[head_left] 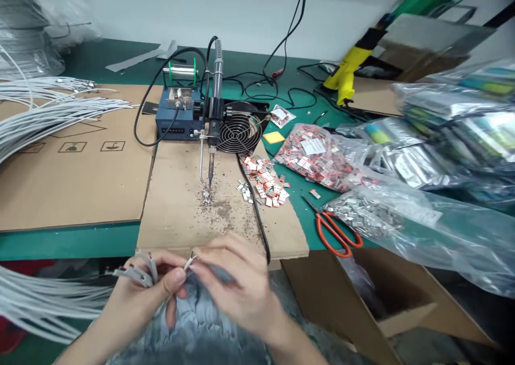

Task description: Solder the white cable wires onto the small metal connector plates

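Observation:
My left hand (pixel 155 287) is closed around several white cables (pixel 139 274), and one stripped cable end (pixel 189 262) sticks out between its thumb and forefinger. At that same end, my right hand (pixel 235 279) pinches the thin bare wires with thumb and fingertips. Both hands are close together just in front of the cardboard's near edge. Beyond them a soldering iron (pixel 212 163) stands tip-down in a holder, with solder bits (pixel 207 196) scattered beneath it. Orange and silver USB connectors (pixel 265 180) lie in a pile to its right.
A blue soldering station (pixel 175 121) carries a solder spool (pixel 181 72), with a black fan (pixel 237 131) beside it. Orange-handled scissors (pixel 336 231) and connector bags (pixel 314 155) lie right. Bundled white cables (pixel 52 112) lie left. An open carton (pixel 362 295) stands below the table edge.

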Available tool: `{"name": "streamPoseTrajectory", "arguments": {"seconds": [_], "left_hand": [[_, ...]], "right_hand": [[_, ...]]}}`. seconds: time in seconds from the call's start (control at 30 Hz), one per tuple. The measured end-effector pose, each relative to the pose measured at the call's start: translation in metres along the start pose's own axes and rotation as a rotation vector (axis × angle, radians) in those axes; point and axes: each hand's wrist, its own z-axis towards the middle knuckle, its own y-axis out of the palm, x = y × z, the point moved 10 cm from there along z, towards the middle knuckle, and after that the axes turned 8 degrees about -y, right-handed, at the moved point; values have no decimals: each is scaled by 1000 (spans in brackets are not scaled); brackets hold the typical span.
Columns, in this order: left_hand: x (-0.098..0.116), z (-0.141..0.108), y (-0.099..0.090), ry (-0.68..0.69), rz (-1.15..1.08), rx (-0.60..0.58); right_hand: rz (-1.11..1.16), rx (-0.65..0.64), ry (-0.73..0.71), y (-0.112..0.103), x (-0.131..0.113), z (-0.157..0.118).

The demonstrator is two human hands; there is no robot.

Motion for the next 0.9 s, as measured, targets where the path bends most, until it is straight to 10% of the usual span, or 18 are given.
{"name": "streamPoseTrajectory", "arguments": {"seconds": [0.13, 0.27, 0.57, 0.73, 0.9], "left_hand": [[12, -2, -12, -65, -13, 63], [19, 10, -6, -202, 94, -103], [71, 67, -11, -97, 383, -74], [72, 91, -3, -76, 430, -165], [73, 95, 6, -67, 409, -279]], "right_hand": [[-544, -145, 150, -55, 58, 27], [-858, -558, 213, -66, 118, 42], [-846, -649, 39, -44, 122, 40], [-183, -367, 384, -41, 123, 39], [495, -274, 894, 15, 138, 11]]}}
